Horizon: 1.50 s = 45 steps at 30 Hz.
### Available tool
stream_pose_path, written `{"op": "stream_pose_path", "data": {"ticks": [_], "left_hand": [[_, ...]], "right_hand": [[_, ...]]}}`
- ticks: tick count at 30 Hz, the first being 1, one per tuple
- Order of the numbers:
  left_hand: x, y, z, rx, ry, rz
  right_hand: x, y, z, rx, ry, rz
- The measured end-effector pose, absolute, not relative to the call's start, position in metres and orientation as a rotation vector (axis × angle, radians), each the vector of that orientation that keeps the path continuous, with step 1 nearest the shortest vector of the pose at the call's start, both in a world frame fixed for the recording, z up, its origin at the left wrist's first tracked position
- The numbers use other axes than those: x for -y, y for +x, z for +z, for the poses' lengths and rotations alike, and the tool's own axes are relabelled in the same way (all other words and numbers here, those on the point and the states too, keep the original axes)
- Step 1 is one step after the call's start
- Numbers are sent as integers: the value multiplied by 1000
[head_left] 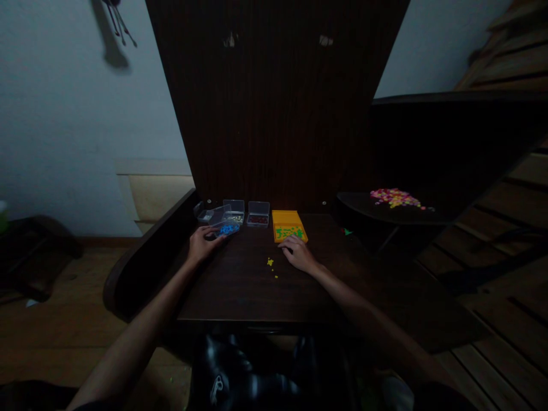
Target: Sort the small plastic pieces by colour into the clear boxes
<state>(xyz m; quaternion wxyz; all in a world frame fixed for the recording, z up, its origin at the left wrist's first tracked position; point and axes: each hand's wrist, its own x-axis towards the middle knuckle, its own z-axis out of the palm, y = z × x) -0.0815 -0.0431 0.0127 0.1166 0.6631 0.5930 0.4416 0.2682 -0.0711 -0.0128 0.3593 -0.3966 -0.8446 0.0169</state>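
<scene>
My left hand (203, 244) grips the near left side of a clear plastic box (231, 233) with small blue pieces (228, 229) in it; the thumb lies along its front. My right hand (297, 254) is at the front edge of an open yellow box (286, 217) with small green pieces (282, 232) inside. Its fingers are bent and close together, pointing left, and whatever may be between them is too small to make out. Several small yellow pieces (270, 262) lie loose on the dark tabletop (231, 285), left of the right hand.
Behind the blue pieces stands an open clear box with pale pieces (233, 219), beside one with dark red pieces (258, 220). A smaller clear container (205, 216) sits at the far left. Colourful pieces (396, 198) are heaped on a side shelf (363, 206). A tall dark panel (274, 125) rises behind.
</scene>
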Motion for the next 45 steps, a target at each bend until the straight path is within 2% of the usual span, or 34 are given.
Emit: {"op": "stream_pose_path", "data": {"ticks": [5,12,24,28,35,45], "left_hand": [[53,-97,19,-2064,1886,1182],[68,-104,33,-2368,1918,756],[64,-96,46,-2536,2191,139],[56,-95,49,-2489,2195,116],[27,-80,65,-2397,2388,326],[-38,-67,64,-2455,2233,96]], "right_hand": [[70,268,-14,2196,-1019,32],[68,269,-18,2196,-987,11],[70,268,-17,2210,-958,18],[69,269,-18,2196,-934,25],[70,268,-19,2176,-930,63],[72,267,-18,2181,-922,89]]}}
